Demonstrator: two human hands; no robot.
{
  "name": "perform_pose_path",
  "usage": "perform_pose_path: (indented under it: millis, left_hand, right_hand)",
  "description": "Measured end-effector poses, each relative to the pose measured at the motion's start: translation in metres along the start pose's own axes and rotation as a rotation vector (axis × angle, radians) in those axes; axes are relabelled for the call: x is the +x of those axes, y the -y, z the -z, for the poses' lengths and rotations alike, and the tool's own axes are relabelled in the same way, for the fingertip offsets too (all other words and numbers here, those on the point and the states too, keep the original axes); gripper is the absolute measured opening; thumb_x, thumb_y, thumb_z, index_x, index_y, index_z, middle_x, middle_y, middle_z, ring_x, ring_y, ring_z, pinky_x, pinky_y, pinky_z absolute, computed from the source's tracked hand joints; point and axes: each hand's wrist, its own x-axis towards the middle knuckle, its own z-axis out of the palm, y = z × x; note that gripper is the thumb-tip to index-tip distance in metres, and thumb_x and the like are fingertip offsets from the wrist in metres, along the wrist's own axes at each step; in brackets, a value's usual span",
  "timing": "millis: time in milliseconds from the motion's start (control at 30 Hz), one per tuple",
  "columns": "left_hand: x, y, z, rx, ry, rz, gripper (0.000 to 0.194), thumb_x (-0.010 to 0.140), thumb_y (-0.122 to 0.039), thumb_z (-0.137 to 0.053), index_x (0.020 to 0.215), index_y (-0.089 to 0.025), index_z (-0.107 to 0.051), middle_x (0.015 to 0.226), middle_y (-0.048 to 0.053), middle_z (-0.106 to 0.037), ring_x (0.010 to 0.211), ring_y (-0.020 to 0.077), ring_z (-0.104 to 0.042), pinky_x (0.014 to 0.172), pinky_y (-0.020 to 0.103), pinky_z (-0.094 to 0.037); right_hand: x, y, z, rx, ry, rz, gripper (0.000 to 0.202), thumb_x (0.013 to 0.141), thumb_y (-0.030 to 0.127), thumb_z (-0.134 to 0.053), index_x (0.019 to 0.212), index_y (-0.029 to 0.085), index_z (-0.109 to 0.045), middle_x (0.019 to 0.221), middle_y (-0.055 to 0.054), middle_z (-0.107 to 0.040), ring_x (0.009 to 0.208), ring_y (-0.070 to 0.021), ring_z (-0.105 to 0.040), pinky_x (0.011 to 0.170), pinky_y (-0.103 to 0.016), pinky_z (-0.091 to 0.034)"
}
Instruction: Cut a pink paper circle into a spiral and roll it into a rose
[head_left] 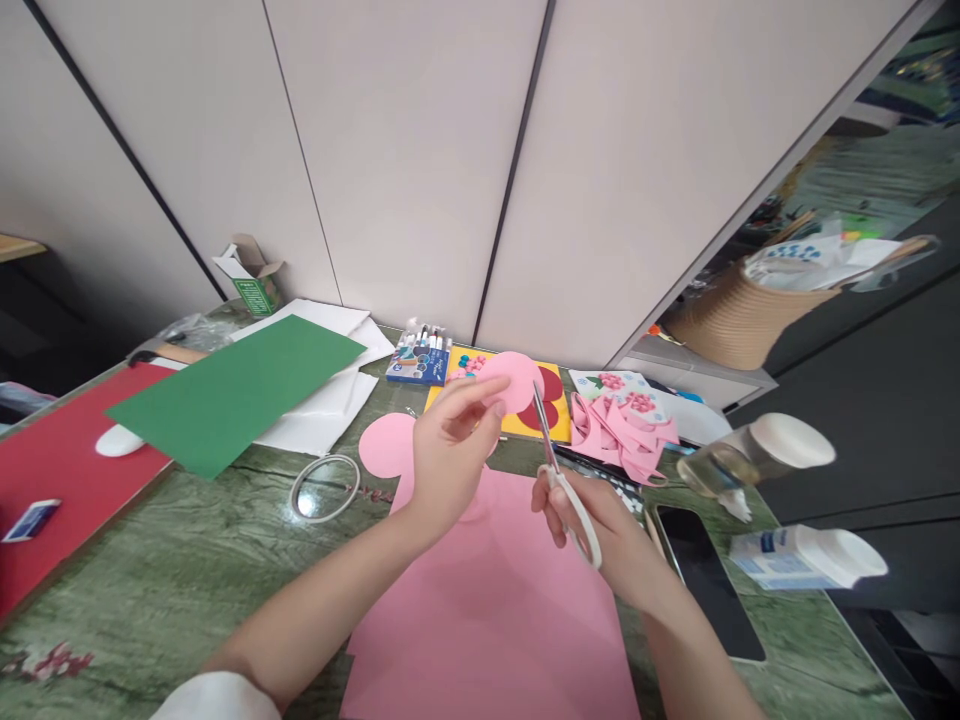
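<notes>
Between the thumb and fingers of my left hand (454, 440) is a round pink paper piece (514, 372), held up above the table. My right hand (592, 515) grips white-handled scissors (581, 520), whose blades point up and touch or overlap the right edge of the round piece. Below both hands lies a large pink paper sheet (487, 620). Another pink paper circle (386, 446) rests left of my left hand. Behind the held piece, a yellow sheet (560, 425) carries dark red circles (538, 414).
Pink scraps (622, 435) lie behind my right hand. A phone (709, 580), a clear jar (720, 465) and a white-capped bottle (802, 558) stand or lie at right. Left are a ring (325, 490), green sheet (240, 390) and red sheet (67, 480). A marker box (418, 360) is behind.
</notes>
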Motion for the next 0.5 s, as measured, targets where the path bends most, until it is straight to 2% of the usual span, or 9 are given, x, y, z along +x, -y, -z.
perform_pose_path:
  millis: [500]
  left_hand:
    - [-0.0031,-0.0027,0.0013,0.061,0.064,-0.001,0.021,0.078,-0.018,-0.058,0.094,-0.024,-0.069,0.093,0.004,-0.063,0.08,0.0127,-0.057,0.062,0.022,-0.048]
  right_hand:
    - [-0.0012,-0.0005,-0.0004,0.032,-0.003,0.007,0.038,0.093,0.047,-0.028,0.086,0.02,-0.054,0.059,0.003,-0.043,0.059,-0.0141,-0.043,0.059,-0.027,-0.031]
